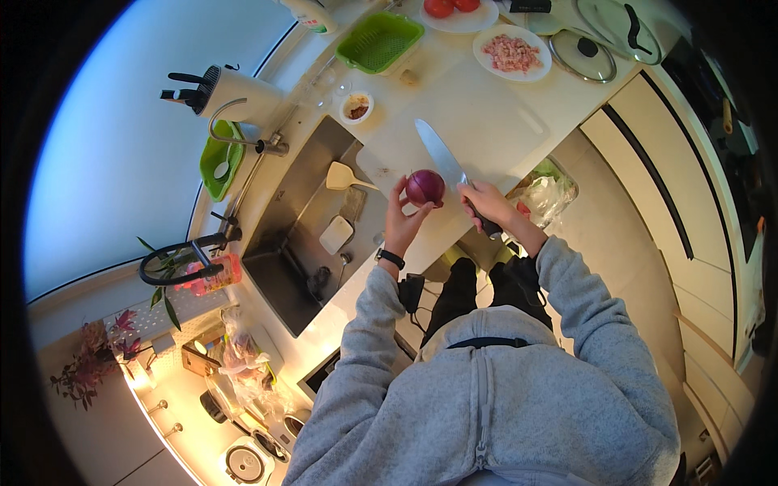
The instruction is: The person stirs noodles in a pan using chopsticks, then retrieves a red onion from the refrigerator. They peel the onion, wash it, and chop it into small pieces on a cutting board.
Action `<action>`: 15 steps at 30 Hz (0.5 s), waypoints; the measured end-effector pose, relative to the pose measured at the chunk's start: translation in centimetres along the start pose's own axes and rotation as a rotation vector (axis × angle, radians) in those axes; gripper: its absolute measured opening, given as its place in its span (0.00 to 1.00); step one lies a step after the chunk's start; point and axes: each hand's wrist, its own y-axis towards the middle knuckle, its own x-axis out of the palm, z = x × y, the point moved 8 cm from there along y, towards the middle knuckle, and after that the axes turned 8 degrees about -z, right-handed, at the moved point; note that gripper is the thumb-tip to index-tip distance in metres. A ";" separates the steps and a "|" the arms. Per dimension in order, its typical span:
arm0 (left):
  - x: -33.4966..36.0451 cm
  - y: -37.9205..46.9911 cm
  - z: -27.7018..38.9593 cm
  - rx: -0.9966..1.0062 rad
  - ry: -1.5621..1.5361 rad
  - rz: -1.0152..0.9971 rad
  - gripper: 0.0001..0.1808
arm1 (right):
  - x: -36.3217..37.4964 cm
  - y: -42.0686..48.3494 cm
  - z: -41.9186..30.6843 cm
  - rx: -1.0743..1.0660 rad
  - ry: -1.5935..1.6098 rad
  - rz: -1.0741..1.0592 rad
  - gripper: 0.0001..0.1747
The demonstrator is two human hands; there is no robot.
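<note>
My left hand (pixel 406 217) grips a whole red onion (pixel 425 187) between thumb and fingers, over the near edge of a translucent cutting board (pixel 486 121). In my right hand (pixel 486 205) is the dark handle of a kitchen knife (pixel 439 147). Its broad blade points away from me over the board, just right of the onion, and I cannot tell whether it touches the board. A few dark crumbs lie on the board to the left of the onion.
Left of the board is a steel sink (pixel 292 212) with a cream spatula (pixel 341 176). Beyond the board stand a small bowl (pixel 357 108), a green colander (pixel 380 44), a plate of diced meat (pixel 512 53) and a glass lid (pixel 582 56). A bin with plastic bags (pixel 544 197) is below the counter.
</note>
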 end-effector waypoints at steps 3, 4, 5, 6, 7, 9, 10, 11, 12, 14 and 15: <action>0.1 0.7 1.2 0.104 0.033 -0.016 0.41 | 0.1 1.1 1.4 0.016 0.127 -0.016 0.18; 0.2 0.7 1.5 0.152 0.074 -0.030 0.40 | 0.1 1.4 1.8 0.019 0.146 -0.001 0.18; 0.1 0.8 1.4 0.141 0.051 -0.035 0.40 | 0.2 1.5 2.0 0.019 0.182 0.000 0.18; 0.1 0.8 1.2 0.131 0.028 -0.039 0.39 | 0.3 1.6 2.1 0.007 0.228 0.001 0.17; 0.0 0.9 0.8 0.091 0.010 -0.038 0.39 | 0.5 1.8 2.3 0.024 0.227 -0.016 0.18; 0.0 0.8 0.7 0.069 0.006 -0.031 0.38 | 0.9 2.0 2.3 0.034 0.259 -0.064 0.18; 0.0 0.7 0.8 0.067 0.012 -0.030 0.38 | 0.8 2.1 2.3 0.034 0.249 -0.060 0.18; 0.0 0.7 0.6 0.027 -0.012 -0.020 0.38 | 1.0 2.1 2.2 0.033 0.250 -0.069 0.17; 0.0 0.8 0.6 0.010 -0.032 -0.016 0.38 | 1.2 2.1 2.4 0.058 0.261 -0.087 0.17; 0.1 0.9 0.8 0.006 -0.046 0.006 0.37 | 1.3 1.9 2.1 0.029 0.180 -0.054 0.18; 0.0 0.9 1.0 0.019 -0.041 0.024 0.36 | 1.3 1.6 2.1 0.027 0.153 -0.034 0.18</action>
